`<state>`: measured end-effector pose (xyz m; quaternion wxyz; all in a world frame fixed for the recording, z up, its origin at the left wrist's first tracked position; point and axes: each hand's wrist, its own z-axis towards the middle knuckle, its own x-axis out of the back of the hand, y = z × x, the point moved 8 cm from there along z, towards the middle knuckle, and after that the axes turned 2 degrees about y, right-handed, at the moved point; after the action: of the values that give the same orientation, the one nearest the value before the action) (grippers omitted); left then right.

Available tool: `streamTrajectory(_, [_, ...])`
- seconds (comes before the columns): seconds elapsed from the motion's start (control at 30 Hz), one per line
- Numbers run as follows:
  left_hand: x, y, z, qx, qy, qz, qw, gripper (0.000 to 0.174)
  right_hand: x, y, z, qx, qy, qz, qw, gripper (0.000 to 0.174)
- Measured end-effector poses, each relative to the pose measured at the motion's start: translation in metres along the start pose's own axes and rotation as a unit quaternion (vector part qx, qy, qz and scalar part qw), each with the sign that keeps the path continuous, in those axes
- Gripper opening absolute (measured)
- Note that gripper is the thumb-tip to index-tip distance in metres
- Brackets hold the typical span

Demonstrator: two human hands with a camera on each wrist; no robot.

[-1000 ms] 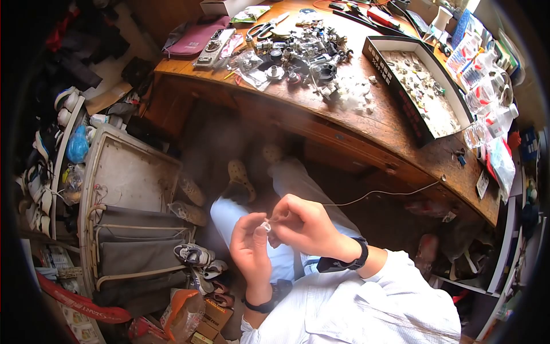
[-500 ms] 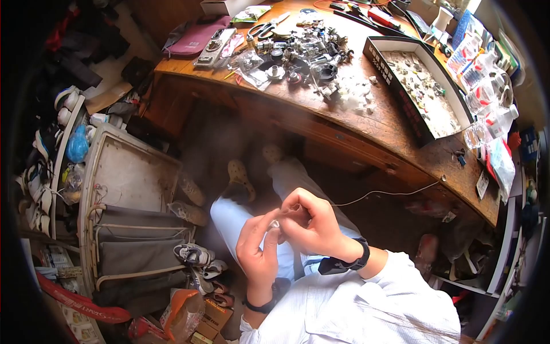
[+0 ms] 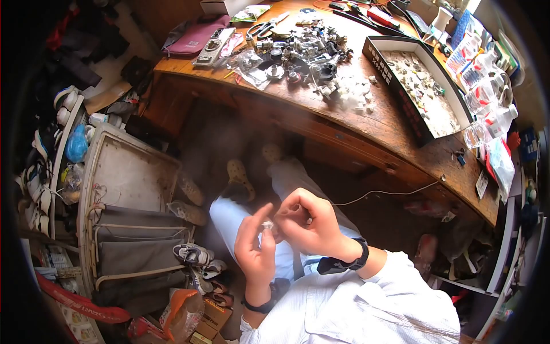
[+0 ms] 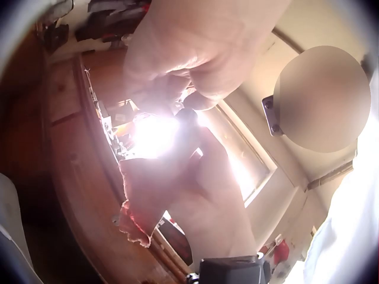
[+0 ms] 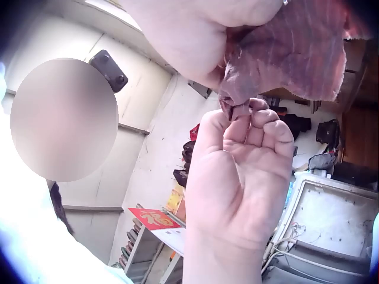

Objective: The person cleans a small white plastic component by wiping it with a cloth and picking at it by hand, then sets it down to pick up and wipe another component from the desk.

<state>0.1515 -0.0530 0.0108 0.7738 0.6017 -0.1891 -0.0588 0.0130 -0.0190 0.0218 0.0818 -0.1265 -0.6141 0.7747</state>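
Observation:
Over my lap, both hands meet close together. My left hand (image 3: 261, 222) pinches a small shiny metal piece (image 3: 266, 225) between thumb and fingertips, the other fingers pointing up. My right hand (image 3: 289, 221) grips a reddish-brown cloth (image 5: 296, 53) with a frayed edge and holds it against the piece. In the right wrist view the left hand's curled fingers (image 5: 260, 124) touch the cloth's lower tip. In the left wrist view glare from the window hides the piece, and the cloth (image 4: 142, 201) hangs below the right hand. Each wrist wears a black band.
A curved wooden desk (image 3: 344, 123) stands ahead with a heap of metal parts (image 3: 298, 54), scissors (image 3: 263, 28), a pink pouch (image 3: 195, 37) and a black tray (image 3: 421, 86) of small parts. A thin cable (image 3: 378, 194) hangs from its edge. Shoes and clutter (image 3: 195, 255) fill the floor at left.
The hands stayed over the lap. The left hand's fingers closed in toward the right hand and then straightened upward again, while the right hand kept working the cloth on the piece.

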Motion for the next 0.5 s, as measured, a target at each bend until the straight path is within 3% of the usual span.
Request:
streamTrajectory(0.07, [0.0,-0.008,-0.004,0.091,0.042,-0.177,0.979,0.032,0.0,0.002,0.001,-0.028,0.01,0.065,0.997,0.011])
streamTrajectory(0.2, [0.003,-0.017,-0.006,0.076,0.057,-0.199,0.975,0.026,-0.004,0.006,0.0,-0.056,-0.026,0.088,0.994,0.01])
streamTrajectory(0.37, [-0.001,-0.015,-0.006,0.074,0.03,-0.188,0.979,0.017,-0.002,-0.001,0.002,0.0,-0.041,-0.013,0.999,0.01])
streamTrajectory(0.5, [0.0,-0.011,-0.004,0.06,0.038,-0.15,0.986,0.014,-0.001,-0.003,0.002,-0.008,-0.035,-0.007,0.999,0.01])
